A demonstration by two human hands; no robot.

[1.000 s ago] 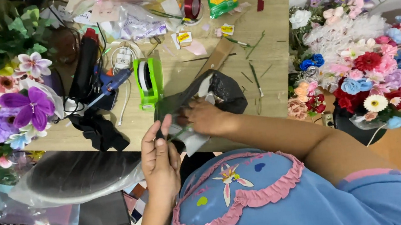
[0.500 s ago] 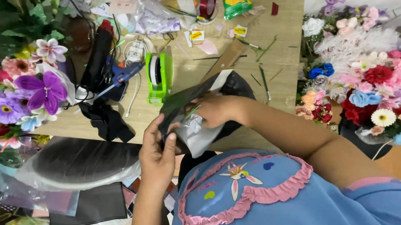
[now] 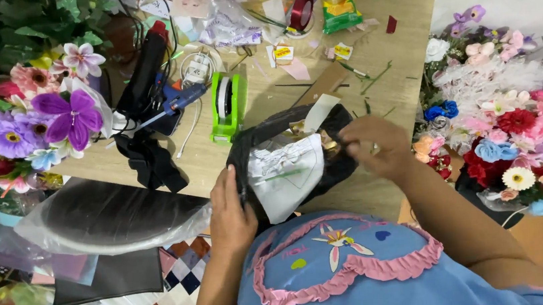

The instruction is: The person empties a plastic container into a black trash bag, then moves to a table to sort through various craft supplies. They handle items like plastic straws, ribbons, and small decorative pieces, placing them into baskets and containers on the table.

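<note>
A bundle of black wrapping (image 3: 252, 146) with white paper (image 3: 287, 171) folded inside it lies at the near edge of the wooden table (image 3: 368, 48). My left hand (image 3: 229, 211) grips the bundle's left edge. My right hand (image 3: 373, 146) pinches its right side, next to a small cream paper slip (image 3: 318, 112) that sticks up from the top. A thin green stem lies across the white paper.
A green tape dispenser (image 3: 227, 104) stands just behind the bundle, and a black and blue glue gun (image 3: 169, 103) lies to its left. Artificial flowers (image 3: 26, 118) crowd the left side. A bouquet (image 3: 517, 120) sits at the right. Black sheets in clear plastic (image 3: 107, 217) lie at the lower left.
My right hand has slid from the bundle's middle to its right side. The black wrap has spread open and shows more white paper. The camera has moved in closer.
</note>
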